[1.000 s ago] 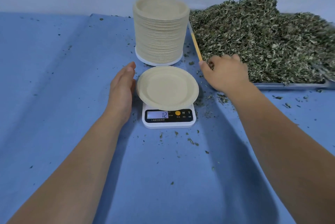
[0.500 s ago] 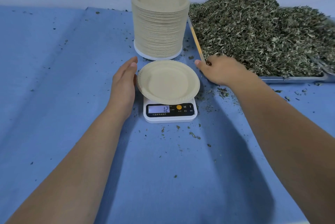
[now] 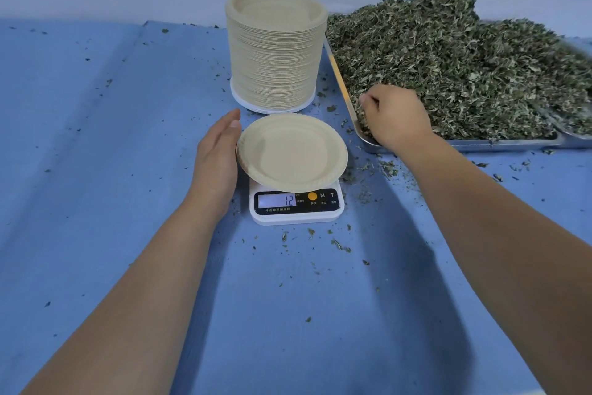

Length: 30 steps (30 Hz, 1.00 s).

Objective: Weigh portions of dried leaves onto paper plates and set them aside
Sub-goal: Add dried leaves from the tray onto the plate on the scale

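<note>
Head view. One paper plate (image 3: 291, 151), bare, sits on a small white scale (image 3: 296, 205) at the centre of the counter (image 3: 112, 138); the display reads 12. The left hand (image 3: 217, 157) lies flat on edge, fingers straight, just beside the plate's left rim. The right hand (image 3: 392, 117) is dug into the dried leaves (image 3: 464, 68), fingers curled round a clump at the near left corner of the metal tray (image 3: 499, 143). Behind the scale stands a tall stack of paper plates (image 3: 275, 52). Leaf crumbs (image 3: 387, 169) lie scattered on the blue covering.
</note>
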{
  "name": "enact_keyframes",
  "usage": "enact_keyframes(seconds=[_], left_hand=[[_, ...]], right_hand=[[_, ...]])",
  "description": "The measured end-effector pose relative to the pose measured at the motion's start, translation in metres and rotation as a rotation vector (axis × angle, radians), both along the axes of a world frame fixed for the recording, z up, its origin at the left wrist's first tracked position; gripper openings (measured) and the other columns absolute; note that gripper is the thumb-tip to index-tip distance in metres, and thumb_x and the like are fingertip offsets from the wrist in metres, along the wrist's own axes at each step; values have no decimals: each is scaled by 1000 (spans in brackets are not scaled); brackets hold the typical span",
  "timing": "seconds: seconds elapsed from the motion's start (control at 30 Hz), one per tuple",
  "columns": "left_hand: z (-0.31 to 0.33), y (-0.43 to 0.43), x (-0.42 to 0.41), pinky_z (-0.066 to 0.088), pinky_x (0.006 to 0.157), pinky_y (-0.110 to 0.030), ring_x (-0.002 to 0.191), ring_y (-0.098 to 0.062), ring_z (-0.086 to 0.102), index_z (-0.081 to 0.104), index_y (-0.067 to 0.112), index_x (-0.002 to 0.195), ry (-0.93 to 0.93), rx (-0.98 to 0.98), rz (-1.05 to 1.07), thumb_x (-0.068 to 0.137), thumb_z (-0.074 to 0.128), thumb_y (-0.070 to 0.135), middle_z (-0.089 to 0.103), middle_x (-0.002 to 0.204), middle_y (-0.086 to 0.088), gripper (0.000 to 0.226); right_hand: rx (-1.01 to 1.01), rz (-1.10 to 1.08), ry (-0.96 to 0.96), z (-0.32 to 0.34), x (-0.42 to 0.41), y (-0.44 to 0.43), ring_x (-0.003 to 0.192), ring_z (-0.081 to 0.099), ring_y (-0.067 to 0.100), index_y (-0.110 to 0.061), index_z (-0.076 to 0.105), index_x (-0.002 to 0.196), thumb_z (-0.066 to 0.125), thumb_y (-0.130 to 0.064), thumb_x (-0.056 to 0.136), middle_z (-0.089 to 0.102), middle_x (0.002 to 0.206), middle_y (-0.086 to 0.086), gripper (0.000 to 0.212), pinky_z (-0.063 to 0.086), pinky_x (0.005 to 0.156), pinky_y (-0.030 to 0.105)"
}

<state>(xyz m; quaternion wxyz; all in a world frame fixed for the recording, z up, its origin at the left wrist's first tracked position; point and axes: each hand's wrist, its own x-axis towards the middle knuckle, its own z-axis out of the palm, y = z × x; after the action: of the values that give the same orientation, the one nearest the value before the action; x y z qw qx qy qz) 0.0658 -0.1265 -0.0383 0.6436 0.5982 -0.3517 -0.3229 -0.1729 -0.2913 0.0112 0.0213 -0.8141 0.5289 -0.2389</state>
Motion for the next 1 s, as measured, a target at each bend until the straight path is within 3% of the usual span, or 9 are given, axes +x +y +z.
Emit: enact_keyframes(seconds=[0.27, 0.37, 0.47, 0.63, 0.7, 0.87, 0.93, 1.0], left_hand=[[1, 1, 0, 40, 99, -19, 117, 16, 49, 54, 32, 141, 5, 9, -25, 86, 46, 31, 54, 141, 14, 56], [0, 0, 0, 39, 100, -19, 126, 6, 48, 54, 32, 141, 24, 15, -23, 84, 47, 32, 54, 142, 13, 58], [0, 1, -1, 38, 95, -15, 128, 5, 47, 54, 34, 141, 15, 26, -29, 85, 46, 34, 53, 142, 17, 57], [1, 2, -1, 38, 105, -22, 120, 15, 48, 55, 36, 139, 5, 41, -31, 90, 46, 31, 55, 137, 22, 50], [3, 2, -1, 40, 101, -19, 116, 17, 50, 55, 35, 139, 13, 37, -28, 86, 47, 32, 56, 132, 26, 53], [3, 4, -2, 45, 83, -11, 102, 20, 57, 58, 31, 136, 56, 23, -15, 84, 48, 33, 63, 111, 34, 54], [3, 4, -2, 45, 82, -10, 103, 21, 56, 59, 33, 133, 57, 19, -11, 84, 48, 34, 62, 114, 33, 50], [3, 4, -2, 42, 84, -10, 108, 21, 53, 60, 38, 131, 61, 19, -11, 84, 49, 36, 59, 125, 29, 49]], right_hand=[[-26, -5, -25, 4, 4, 3, 63, 45, 28, -10, 51, 80, 42, -32, 107, 44, 65, 1, 36, 31, 54, 33], [-104, 17, -97, 15, 5, 7, 64, 45, 29, -6, 54, 83, 40, -31, 108, 49, 71, 7, 38, 31, 56, 34], [-196, 90, -159, 34, 19, 19, 66, 46, 26, -4, 58, 86, 41, -31, 107, 51, 74, 6, 38, 30, 57, 34], [-227, 346, -250, 44, 63, 63, 68, 51, 21, -6, 63, 86, 47, -28, 104, 56, 74, 1, 33, 38, 59, 34], [-178, 445, -203, 35, 77, 80, 74, 55, 22, -8, 64, 89, 47, -29, 104, 58, 79, 0, 31, 42, 63, 35], [-66, 505, 157, 9, 88, 92, 91, 59, 21, -22, 63, 110, 38, -49, 103, 64, 101, -3, 37, 41, 63, 33], [-105, 468, 151, 12, 84, 88, 89, 60, 21, -25, 62, 115, 36, -55, 101, 66, 102, -4, 42, 37, 58, 30], [-116, 446, 94, 21, 78, 85, 89, 62, 21, -25, 62, 116, 35, -57, 101, 67, 101, -4, 45, 45, 63, 32]])
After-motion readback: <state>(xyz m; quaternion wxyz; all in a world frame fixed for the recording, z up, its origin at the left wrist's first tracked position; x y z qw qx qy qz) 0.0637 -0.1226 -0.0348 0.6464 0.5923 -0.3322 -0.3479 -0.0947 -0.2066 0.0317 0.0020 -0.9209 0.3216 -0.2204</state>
